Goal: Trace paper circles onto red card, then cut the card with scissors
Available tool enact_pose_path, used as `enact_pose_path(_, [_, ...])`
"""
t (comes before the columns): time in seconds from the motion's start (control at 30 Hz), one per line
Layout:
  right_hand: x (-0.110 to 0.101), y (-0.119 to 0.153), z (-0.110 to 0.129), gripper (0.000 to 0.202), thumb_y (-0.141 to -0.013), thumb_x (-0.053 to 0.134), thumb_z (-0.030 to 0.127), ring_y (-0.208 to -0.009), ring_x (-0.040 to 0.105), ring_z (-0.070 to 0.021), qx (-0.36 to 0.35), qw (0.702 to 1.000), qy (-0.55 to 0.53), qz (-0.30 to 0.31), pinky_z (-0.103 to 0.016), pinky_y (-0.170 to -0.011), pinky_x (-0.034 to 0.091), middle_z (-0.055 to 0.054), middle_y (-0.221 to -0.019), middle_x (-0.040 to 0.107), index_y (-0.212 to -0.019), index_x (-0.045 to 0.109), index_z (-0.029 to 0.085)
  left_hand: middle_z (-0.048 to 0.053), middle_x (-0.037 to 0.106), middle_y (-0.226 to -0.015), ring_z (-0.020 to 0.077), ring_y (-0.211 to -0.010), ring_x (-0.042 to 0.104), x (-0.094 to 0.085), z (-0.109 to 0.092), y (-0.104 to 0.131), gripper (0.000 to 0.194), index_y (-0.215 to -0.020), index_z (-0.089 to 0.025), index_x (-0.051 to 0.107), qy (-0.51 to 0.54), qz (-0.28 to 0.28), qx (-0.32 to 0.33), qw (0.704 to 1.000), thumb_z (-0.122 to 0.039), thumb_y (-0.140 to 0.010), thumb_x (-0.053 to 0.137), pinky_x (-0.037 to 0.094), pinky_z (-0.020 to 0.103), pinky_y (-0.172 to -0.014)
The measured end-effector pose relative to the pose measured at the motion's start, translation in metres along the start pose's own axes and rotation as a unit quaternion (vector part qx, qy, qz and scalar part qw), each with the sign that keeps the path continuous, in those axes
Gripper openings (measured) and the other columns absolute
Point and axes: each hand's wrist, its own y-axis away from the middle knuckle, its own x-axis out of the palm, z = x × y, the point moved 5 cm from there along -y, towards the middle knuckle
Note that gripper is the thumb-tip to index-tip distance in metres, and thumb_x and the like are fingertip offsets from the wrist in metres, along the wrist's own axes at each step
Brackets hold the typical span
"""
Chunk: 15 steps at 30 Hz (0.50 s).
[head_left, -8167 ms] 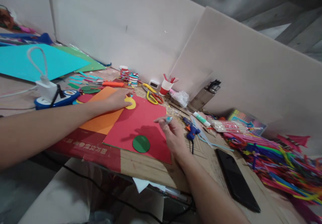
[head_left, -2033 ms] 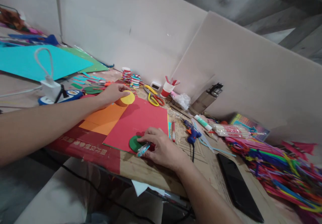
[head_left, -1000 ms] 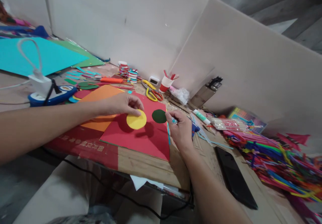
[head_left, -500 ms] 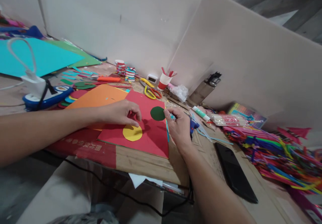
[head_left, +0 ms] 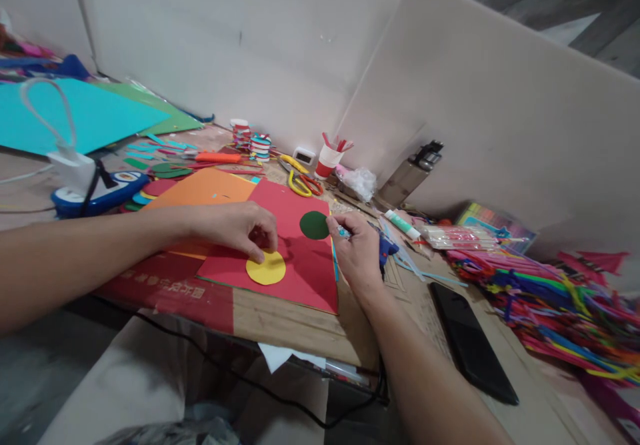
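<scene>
A yellow paper circle (head_left: 266, 269) lies on a red sheet (head_left: 305, 278) in front of me. My left hand (head_left: 245, 228) is over the sheet, its thumb and fingers curved and apart, the fingertips at the circle's upper edge. Between the thumb and finger of my right hand (head_left: 356, 245) is the edge of a dark green circle (head_left: 314, 225), held over the red sheet. Something small and light blue shows inside the same hand. An orange sheet (head_left: 200, 188) lies partly under my left forearm.
Scissors (head_left: 300, 183), a paper cup of red sticks (head_left: 329, 159) and a bottle (head_left: 410, 175) stand or lie at the back. To the right are a glue stick (head_left: 403, 225), a black phone (head_left: 470, 341) and colourful pipe cleaners (head_left: 555, 305). A blue power strip (head_left: 107, 191) is at left.
My left hand's thumb has shifted slightly left and down at the yellow circle's upper edge. My right hand still holds the green circle in about the same place.
</scene>
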Motion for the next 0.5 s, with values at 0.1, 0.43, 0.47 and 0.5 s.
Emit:
enact_pose_path(0.1, [0.0009, 0.0004, -0.0004, 0.017, -0.086, 0.057, 0.025, -0.070, 0.058, -0.0174, -0.007, 1.000, -0.002, 0.002, -0.030, -0.067, 0.042, -0.002, -0.072, 0.065, -0.073, 0.067, 0.020, 0.002, 0.070, -0.089, 0.0126, -0.076, 0.063, 0.0004, -0.0010, -0.0003, 0.020, -0.095, -0.019, 0.075, -0.002, 0.002, -0.001, 1.000, -0.026, -0.077, 0.073, 0.043, 0.019, -0.066])
enact_pose_path(0.43, [0.0012, 0.0009, 0.0014, 0.018, -0.086, 0.056, 0.023, -0.068, 0.057, -0.0167, -0.009, 1.000, 0.000, 0.010, -0.029, -0.066, 0.041, -0.002, -0.071, 0.064, -0.072, 0.067, 0.019, 0.002, 0.070, -0.090, 0.0124, -0.077, 0.062, -0.0017, -0.0010, 0.0011, 0.022, -0.096, -0.019, 0.074, 0.008, 0.009, -0.003, 1.000, -0.029, -0.076, 0.074, 0.043, 0.019, -0.066])
enact_pose_path(0.47, [0.0011, 0.0008, 0.0018, 0.018, -0.086, 0.056, 0.023, -0.068, 0.057, -0.0167, -0.009, 1.000, 0.000, 0.009, -0.029, -0.065, 0.041, -0.002, -0.071, 0.065, -0.072, 0.067, 0.019, 0.002, 0.070, -0.090, 0.0126, -0.077, 0.062, -0.0020, -0.0014, 0.0015, 0.023, -0.096, -0.019, 0.075, 0.013, 0.012, -0.004, 1.000, -0.029, -0.075, 0.074, 0.043, 0.019, -0.066])
enact_pose_path(0.5, [0.0010, 0.0008, 0.0022, 0.018, -0.086, 0.057, 0.023, -0.068, 0.057, -0.0168, -0.009, 1.000, -0.001, 0.008, -0.029, -0.065, 0.041, -0.002, -0.071, 0.065, -0.072, 0.067, 0.019, 0.002, 0.070, -0.090, 0.0128, -0.076, 0.062, -0.0022, -0.0016, 0.0018, 0.025, -0.096, -0.019, 0.075, 0.017, 0.015, -0.005, 1.000, -0.030, -0.074, 0.075, 0.043, 0.019, -0.066])
